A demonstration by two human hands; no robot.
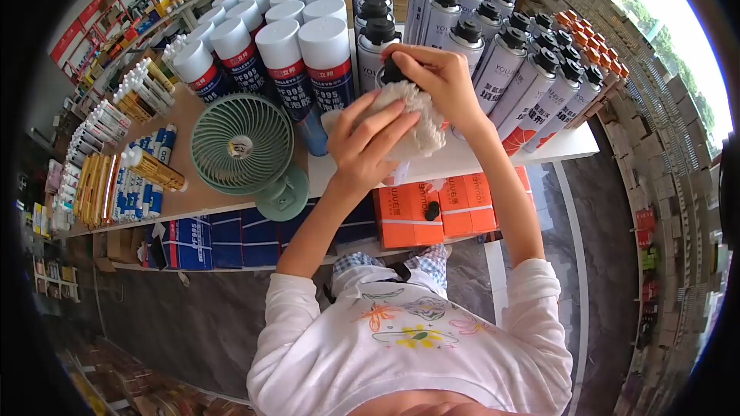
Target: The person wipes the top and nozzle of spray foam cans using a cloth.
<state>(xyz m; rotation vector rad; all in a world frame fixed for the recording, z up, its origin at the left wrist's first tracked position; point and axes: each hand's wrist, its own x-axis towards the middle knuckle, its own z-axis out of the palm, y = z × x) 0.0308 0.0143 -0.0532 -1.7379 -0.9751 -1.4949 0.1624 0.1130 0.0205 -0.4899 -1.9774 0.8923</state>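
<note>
My right hand (443, 85) has its fingers closed round the black cap (392, 72) of a spray can, in front of the rows of cans on the white tabletop. The can's body is mostly hidden behind the cloth and my fingers. My left hand (366, 139) presses a crumpled cream cloth (425, 129) against that can, fingers bent over the fabric. Just left of my left hand stands a white-capped foam can (324, 54) with a blue and red label. Black-capped grey cans (505, 69) stand close behind and right of my right hand.
A green desk fan (243, 146) stands at the table's left front. Left of it are several tubes and a white-capped gold bottle (154, 168). Orange boxes (408, 216) and blue boxes (223, 239) lie on a lower shelf. Shelving (671, 262) lines the right side.
</note>
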